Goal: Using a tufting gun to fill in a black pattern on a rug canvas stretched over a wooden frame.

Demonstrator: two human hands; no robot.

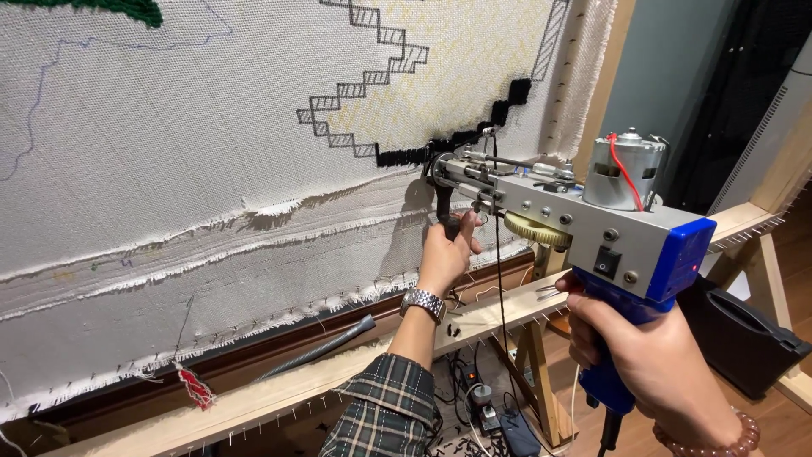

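White cloth (169, 169) stretched on a wooden frame (474, 317) fills the wall, with black stair lines drawn on it. Against it points a tufting gun (584, 224), grey metal with a blue handle and a round silver motor on top. Left hand (447, 254) wraps tight around its black front grip. Right hand (651, 355) squeezes the blue handle.

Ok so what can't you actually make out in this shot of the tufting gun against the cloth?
- Needle tip of the tufting gun, head view: hidden by the gun's front end against the cloth.
- Left hand fingers: curled round the black front handle, palm side unseen.
- Blue grip: mostly covered by the right hand; trigger not visible.
- Green tufted patch: cut off by the top edge.
- Items on the floor: too small, shadowed.
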